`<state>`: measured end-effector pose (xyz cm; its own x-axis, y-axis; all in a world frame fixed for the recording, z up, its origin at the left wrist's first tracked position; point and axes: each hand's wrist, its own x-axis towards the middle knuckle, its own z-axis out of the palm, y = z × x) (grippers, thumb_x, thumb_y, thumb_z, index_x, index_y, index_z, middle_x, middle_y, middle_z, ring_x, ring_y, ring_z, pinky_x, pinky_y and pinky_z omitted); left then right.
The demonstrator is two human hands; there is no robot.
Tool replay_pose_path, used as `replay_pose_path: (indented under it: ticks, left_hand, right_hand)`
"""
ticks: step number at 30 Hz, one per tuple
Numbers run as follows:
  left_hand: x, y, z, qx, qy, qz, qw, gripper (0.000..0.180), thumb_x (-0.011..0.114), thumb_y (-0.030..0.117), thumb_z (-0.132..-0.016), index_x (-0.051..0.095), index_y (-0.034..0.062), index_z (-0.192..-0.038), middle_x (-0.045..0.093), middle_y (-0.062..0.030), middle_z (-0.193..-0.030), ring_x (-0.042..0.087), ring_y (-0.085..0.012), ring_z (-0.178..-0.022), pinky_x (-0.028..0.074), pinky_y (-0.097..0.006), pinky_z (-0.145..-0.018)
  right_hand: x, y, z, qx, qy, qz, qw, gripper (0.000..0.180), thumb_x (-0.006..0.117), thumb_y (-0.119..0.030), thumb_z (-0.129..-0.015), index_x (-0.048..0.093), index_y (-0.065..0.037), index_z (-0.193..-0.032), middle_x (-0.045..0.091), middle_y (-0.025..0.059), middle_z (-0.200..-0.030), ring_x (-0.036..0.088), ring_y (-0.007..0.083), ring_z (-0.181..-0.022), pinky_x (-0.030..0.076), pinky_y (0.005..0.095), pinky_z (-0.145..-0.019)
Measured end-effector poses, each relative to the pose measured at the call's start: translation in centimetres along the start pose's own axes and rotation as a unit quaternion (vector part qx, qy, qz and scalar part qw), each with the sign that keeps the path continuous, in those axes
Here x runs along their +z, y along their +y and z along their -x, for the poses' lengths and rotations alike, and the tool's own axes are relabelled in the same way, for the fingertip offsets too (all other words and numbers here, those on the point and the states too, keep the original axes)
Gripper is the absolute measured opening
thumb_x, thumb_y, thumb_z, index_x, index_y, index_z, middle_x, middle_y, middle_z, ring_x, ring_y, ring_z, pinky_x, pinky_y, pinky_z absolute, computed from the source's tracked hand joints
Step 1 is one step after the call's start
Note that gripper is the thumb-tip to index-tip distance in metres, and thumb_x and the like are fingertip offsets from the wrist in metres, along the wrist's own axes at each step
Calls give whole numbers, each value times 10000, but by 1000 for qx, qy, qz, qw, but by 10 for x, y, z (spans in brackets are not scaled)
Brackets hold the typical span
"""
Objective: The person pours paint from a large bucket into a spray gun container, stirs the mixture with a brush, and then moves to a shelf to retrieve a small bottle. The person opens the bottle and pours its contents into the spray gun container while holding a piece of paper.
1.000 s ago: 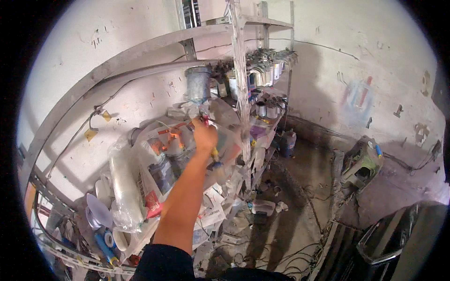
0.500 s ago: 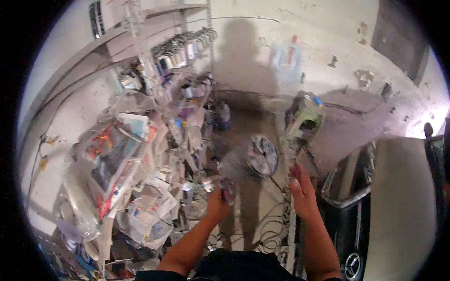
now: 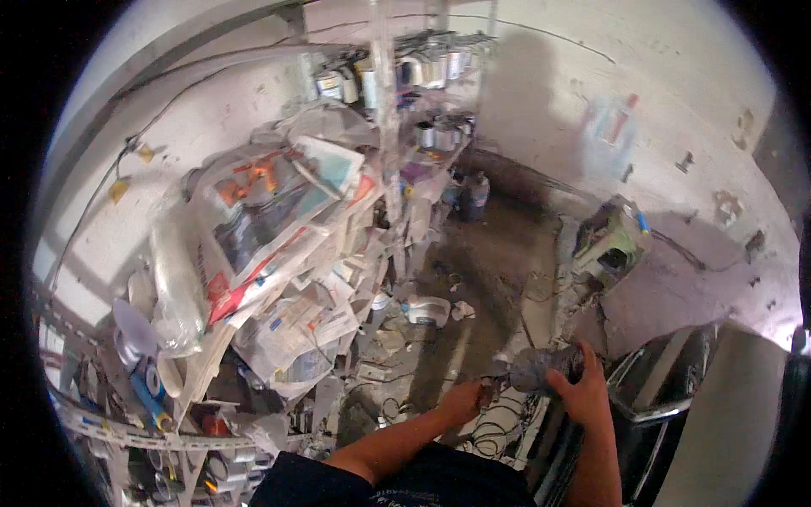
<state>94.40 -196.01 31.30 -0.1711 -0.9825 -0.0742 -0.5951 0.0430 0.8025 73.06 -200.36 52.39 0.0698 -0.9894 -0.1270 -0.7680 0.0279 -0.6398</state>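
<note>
So compared to half a second back, both hands have dropped lower and closer together, and the right one has gone from hanging open in the air to wrapped around a can.

Far left there's the metal shelf rack, stuffed with junk, and a clear plastic bag hanging off it. Next to that, a big messy stack of newspapers spilling out toward the floor. Up top, rows of paint tins on the higher shelves.

Middle of the shot, low down: the left hand, fingers curled shut on something small and dark at the left end of the can. Can't tell what that bit is, too blurry.

Just right of it, the grey, grimy can lies roughly sideways, held over the dirty floor. The right hand grips it from the right end, fingers wrapped round the body.

Further right, a paint-splattered stool by the wall, and a dark car at the bottom right.
</note>
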Motion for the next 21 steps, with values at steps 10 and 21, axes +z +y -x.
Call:
replay_pose_path:
  ticks: [10,21]
  left_hand:
    - [-38,-56,21,113,-84,89,986,353,613,357,-858,573,24,-968,606,-226,-879,575,-411,-822,436,-455,-699]
    - [-83,-156,62,-1,7,89,996,311,593,312,-863,568,32,-997,596,-210,-951,572,-384,-859,439,-441,-723]
  right_hand:
    - [-14,-77,-14,-398,-203,236,863,862,792,-342,-605,385,-140,-1337,306,227,-1361,325,451,-1234,328,508,-1003]
    - [81,-233,-97,-224,-463,-411,752,825,704,-147,-674,302,-54,-1389,441,118,-1326,465,269,-1194,363,418,-1018]
